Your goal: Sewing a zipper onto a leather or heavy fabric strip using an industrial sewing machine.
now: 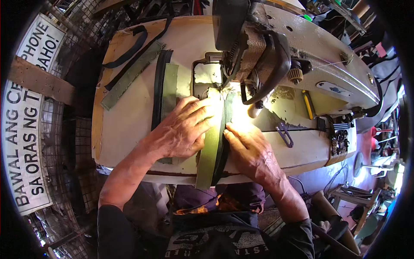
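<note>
A green fabric strip [208,157] and a black zipper-like strip [221,155] lie together, running from the sewing machine's [254,52] needle area to the table's front edge, where the green end hangs over. My left hand [185,129] grips the green strip from its left side, fingers bent and close together, fingertips near the needle area. On the other side, my right hand [250,149] pinches the black strip's right edge between thumb and fingers. Bright lamp light washes out the spot under the needle, so the stitching there cannot be made out.
Left of my hands lie another black strip [161,86], a green piece [170,84] and more strips [133,75]. A yellow-and-black cutter [308,105] and a small metal clip-like tool [284,134] rest at right. Wire mesh with a white sign [21,142] stands at far left.
</note>
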A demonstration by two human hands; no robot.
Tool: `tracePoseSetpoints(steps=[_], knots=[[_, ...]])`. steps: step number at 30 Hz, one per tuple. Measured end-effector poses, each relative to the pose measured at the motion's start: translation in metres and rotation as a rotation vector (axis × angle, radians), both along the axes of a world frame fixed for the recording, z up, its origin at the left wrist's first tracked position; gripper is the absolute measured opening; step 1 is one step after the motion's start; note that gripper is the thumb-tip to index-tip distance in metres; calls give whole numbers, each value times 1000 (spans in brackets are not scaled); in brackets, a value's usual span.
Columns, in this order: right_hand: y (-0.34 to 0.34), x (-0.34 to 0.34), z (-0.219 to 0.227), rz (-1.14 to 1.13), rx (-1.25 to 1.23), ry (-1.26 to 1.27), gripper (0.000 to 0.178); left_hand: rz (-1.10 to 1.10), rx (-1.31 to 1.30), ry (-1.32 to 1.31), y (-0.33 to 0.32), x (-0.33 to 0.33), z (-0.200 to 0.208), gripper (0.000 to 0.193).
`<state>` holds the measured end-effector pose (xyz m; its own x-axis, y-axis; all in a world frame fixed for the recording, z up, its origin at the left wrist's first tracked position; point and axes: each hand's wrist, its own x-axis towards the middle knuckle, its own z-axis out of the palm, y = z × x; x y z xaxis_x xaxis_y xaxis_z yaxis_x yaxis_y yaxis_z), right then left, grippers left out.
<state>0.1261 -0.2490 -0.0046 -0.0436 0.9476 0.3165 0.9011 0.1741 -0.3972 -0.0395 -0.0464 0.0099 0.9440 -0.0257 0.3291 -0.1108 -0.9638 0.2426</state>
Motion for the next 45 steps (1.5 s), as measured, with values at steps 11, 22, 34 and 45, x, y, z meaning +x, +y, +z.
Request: tracePoseSetpoints(steps=[11,22,34,45], knots=[[1,1,-1,-37,85,-4,45,49,-89,66,-3,0,-7,50],[-6,2,7,146,50,-44,49,-54,-136,163,2,-11,6,60],[-40,-26,-1,109,59,-37,58,22,28,162,-73,-55,10,53],[-39,-26,-6,100,98,-68,59,30,14,68,-81,-60,-5,40]])
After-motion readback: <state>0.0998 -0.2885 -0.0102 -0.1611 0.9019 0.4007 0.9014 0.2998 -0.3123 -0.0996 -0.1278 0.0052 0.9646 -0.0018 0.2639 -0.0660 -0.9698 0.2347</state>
